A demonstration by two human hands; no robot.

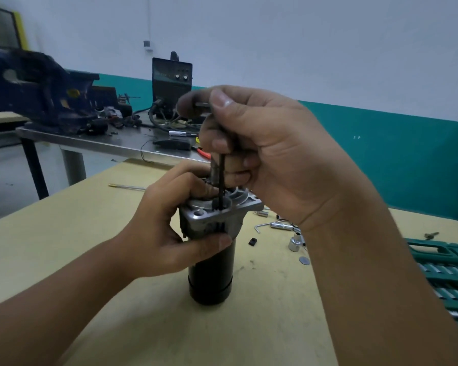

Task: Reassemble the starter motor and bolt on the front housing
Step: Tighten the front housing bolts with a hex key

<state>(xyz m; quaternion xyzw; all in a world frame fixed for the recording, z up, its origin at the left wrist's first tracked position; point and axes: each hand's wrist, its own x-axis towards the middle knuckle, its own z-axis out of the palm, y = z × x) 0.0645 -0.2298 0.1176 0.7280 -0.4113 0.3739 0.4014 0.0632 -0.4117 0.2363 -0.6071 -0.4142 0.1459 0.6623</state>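
At six o'clock below our right hand (254, 143), which grips the hex key (220, 180) straight up, sits the front housing (222, 210); our left hand (169, 223) holds the starter motor (209, 276).

Yellow worktable (64, 247) is carrying the upright starter motor (210, 281), loose sockets (295, 243), hex key (259, 227), washer (304, 260), green socket case (444, 268).

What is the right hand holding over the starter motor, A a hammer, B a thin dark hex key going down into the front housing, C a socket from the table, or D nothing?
B: the right hand grips a thin dark hex key whose shaft runs down into the silver front housing, while the left hand holds the starter motor upright.
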